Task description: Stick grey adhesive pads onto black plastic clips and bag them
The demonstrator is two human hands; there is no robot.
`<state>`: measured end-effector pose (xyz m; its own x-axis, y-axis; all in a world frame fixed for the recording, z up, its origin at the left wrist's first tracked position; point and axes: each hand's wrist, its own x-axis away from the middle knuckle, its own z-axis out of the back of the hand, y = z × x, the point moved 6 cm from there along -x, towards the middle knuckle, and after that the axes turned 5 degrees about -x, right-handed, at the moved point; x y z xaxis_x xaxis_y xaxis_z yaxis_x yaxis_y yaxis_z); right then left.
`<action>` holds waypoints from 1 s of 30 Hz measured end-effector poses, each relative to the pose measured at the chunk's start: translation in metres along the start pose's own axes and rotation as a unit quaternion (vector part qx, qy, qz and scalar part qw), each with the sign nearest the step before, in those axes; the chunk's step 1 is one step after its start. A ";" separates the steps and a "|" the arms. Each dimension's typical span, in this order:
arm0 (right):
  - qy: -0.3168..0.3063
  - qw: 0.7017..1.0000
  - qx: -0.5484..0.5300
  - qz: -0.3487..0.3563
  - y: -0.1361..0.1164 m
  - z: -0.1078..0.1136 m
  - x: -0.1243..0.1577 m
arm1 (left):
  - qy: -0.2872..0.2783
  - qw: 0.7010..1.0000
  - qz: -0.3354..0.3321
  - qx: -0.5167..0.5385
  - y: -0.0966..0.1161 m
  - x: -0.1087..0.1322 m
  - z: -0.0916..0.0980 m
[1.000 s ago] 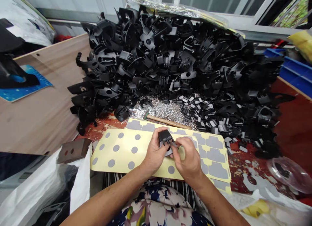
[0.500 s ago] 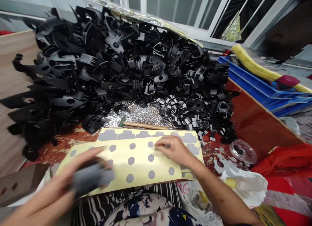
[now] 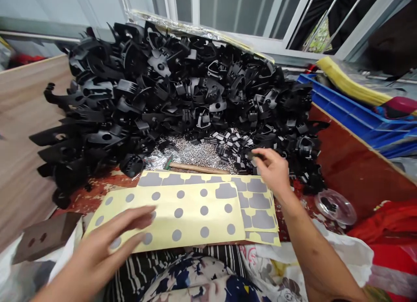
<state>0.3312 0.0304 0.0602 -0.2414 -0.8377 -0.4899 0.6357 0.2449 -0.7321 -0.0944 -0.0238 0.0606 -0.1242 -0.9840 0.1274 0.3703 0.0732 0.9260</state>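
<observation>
My left hand (image 3: 114, 239) hovers over the left part of a yellow backing sheet (image 3: 192, 202), fingers and thumb apart, nothing between them. Grey round stickers (image 3: 178, 213) sit in rows on this sheet, and one larger grey cut-out sticker (image 3: 226, 190) lies near its upper right corner. Beneath it is another yellow sheet (image 3: 275, 228) with larger grey stickers (image 3: 259, 201). My right hand (image 3: 272, 167) is raised at the near edge of the small black parts, thumb and forefinger pinching a small black plastic piece (image 3: 256, 155), partly hidden by the fingers.
A high heap of black plastic parts (image 3: 146, 93) fills the back. Before it are loose metal pins (image 3: 192, 153), small black clips (image 3: 231, 141) and a wooden-handled hammer (image 3: 198, 167). At right stand a clear round tub (image 3: 337, 208) and a blue crate (image 3: 352, 113); a brown box (image 3: 47, 237) is at lower left.
The blurred dark grey object has left my left hand, which is now open. My right hand has moved from the sheet up and right to the small parts. The larger grey sticker is now uncovered.
</observation>
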 end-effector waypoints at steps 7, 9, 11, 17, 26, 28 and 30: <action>-0.078 0.956 -0.263 -0.106 -0.058 -0.049 0.114 | -0.231 0.952 -0.127 0.153 0.026 -0.051 -0.168; -0.011 0.986 -0.150 -0.067 -0.040 -0.031 0.115 | -0.252 0.949 -0.077 0.174 0.019 -0.058 -0.180; 0.009 0.998 -0.048 -0.029 -0.019 -0.020 0.111 | -0.246 0.959 -0.037 0.135 0.013 -0.063 -0.178; -0.110 0.982 0.121 0.095 -0.004 -0.049 0.108 | -0.383 0.892 -0.138 -0.196 0.033 -0.054 -0.192; -0.139 0.985 0.102 -0.005 0.001 -0.053 0.092 | -0.449 0.771 -0.173 -0.417 0.036 -0.064 -0.217; -0.154 0.982 0.105 -0.005 0.000 -0.055 0.091 | -0.451 0.766 -0.181 -0.421 0.035 -0.066 -0.218; -0.177 0.979 0.095 -0.017 -0.003 -0.057 0.092 | -0.452 0.760 -0.192 -0.425 0.033 -0.067 -0.220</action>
<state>0.2648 -0.0193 -0.0094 -0.0157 -0.9688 -0.2474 0.7648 0.1477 -0.6271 0.1289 0.0093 0.0045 -0.8135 -0.3646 0.4530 0.5600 -0.7011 0.4414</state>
